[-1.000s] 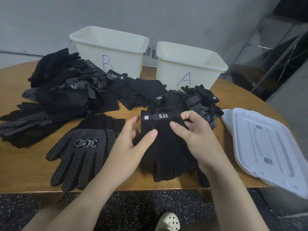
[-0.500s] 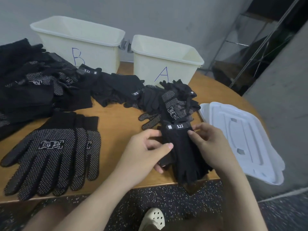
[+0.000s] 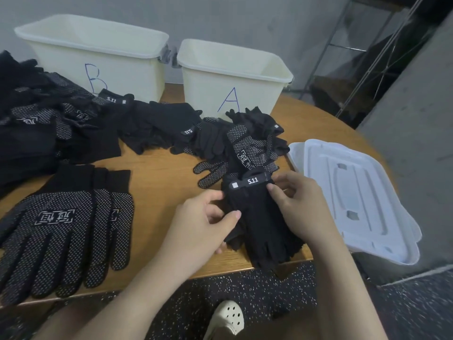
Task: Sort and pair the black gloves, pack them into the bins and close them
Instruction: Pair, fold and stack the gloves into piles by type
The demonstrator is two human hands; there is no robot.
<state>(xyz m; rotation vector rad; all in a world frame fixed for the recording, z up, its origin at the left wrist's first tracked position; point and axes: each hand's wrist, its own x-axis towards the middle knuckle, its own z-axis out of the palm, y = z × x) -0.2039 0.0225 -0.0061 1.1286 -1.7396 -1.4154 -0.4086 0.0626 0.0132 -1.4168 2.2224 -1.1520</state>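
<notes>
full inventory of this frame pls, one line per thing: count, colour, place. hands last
bin B: 1, cream, open, back left of table
bin A: 1, cream, open, back centre, right of bin B
lids: stacked, count unclear, white, right edge of table
dotted glove pair: 2, black with white dots, laid flat, front left
loose glove pile: count unclear, black, plain and dotted mixed, from far left across to in front of bin A
5.11 gloves: stacked, count unclear, black, front edge of table, held in both hands
table: 1, wood, round
shoe: 1, cream, on speckled floor below
left hand: pinches left edge of the 5.11 gloves
right hand: pinches their cuff at right
</notes>
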